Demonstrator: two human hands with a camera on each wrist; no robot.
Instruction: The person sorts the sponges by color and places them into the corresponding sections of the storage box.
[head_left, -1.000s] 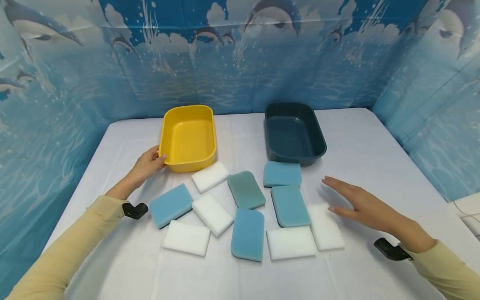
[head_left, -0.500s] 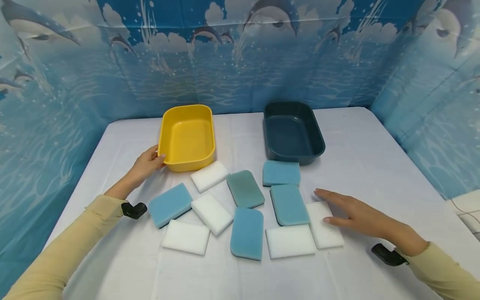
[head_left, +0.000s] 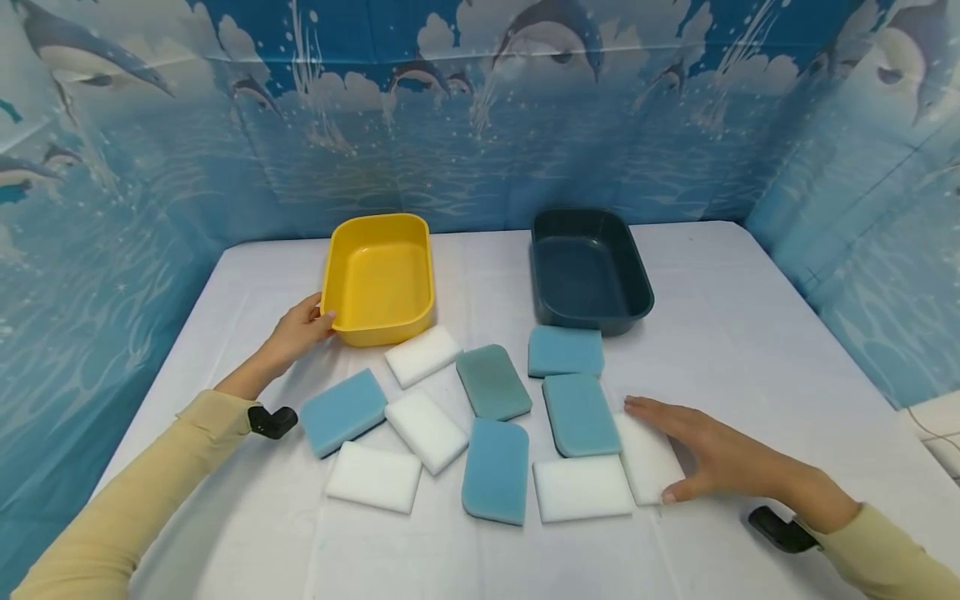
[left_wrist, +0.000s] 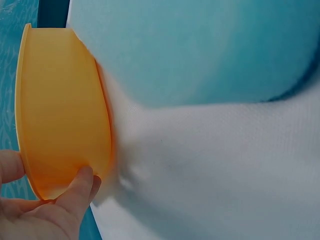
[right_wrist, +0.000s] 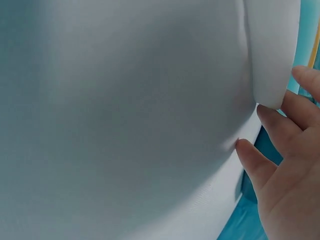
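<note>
Ten sponges (head_left: pixel 495 471): five white + five blue or greenish, all are lying on the white table (head_left: pixel 750 333) in one loose group.
L. hand (head_left: pixel 295 335): I am grasping the yellow bin (head_left: pixel 382 333) at its near left corner, w/ thumb and fingers bending around it.
Bin pos.: it is standing at the back, left of centre; the back white sponge (head_left: pixel 423 356) is lying just in front, toward its right corner.
R. hand (head_left: pixel 697 446): I am spanning the right-hand white sponge (head_left: pixel 647 462) w/ fingers apart, not clenched; fingertips are at its far end, thumb at its near right corner. Firm press or only light touch: can't tell.
Sponge pos.: it is lying flat, right of the middle, just beside the greenish sponge (head_left: pixel 581 417).
Dark bin (head_left: pixel 588 267): is standing to the right of the yellow one, w/ a blue sponge (head_left: pixel 566 351) just in front.
Sleeves (head_left: pixel 135 492): I am wearing pale yellow, w/ a black device (head_left: pixel 272 422) at each wrist.
Backdrop (head_left: pixel 450 158): blue dolphin cloth is hanging behind and at both sides.
</note>
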